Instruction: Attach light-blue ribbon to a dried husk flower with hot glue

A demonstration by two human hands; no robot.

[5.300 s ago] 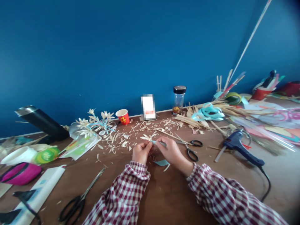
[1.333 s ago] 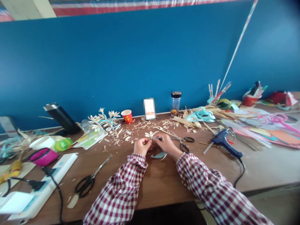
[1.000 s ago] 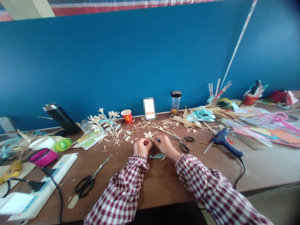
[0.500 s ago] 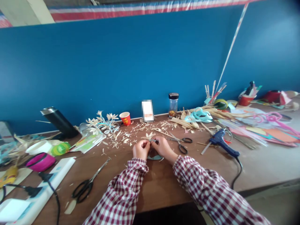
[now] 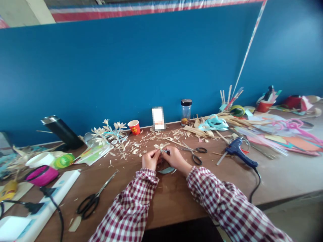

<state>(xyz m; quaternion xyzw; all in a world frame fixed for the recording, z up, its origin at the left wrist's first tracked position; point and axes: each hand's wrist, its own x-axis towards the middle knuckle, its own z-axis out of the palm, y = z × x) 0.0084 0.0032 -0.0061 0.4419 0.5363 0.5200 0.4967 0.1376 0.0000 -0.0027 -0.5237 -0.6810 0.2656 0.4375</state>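
My left hand (image 5: 150, 159) and my right hand (image 5: 176, 159) meet at the middle of the table, fingertips pinched together around the base of a pale straw-coloured flower (image 5: 161, 147). Its petals spread out just beyond my fingers; the stem end is mostly hidden by them. From between the hands a light blue strip (image 5: 167, 170) curls down toward the tabletop. Right of my right hand lies a pair of black-handled scissors (image 5: 196, 156), blades pointing away to the left. Larger black-handled scissors (image 5: 91, 201) rest on the table to the left of my left arm.
Dry scraps (image 5: 131, 148) litter the table beyond my hands. A red paper cup (image 5: 134, 127), a lidded jar (image 5: 186, 112) and finished-looking flowers (image 5: 108, 131) stand toward the blue partition (image 5: 151, 67). A blue glue gun (image 5: 238, 152) lies right; a white power strip (image 5: 50, 205) with cords lies left.
Both hands stay pinched at the flower, with only slight finger movement. The flower's petals look a little turned. The whole view has shifted slightly.
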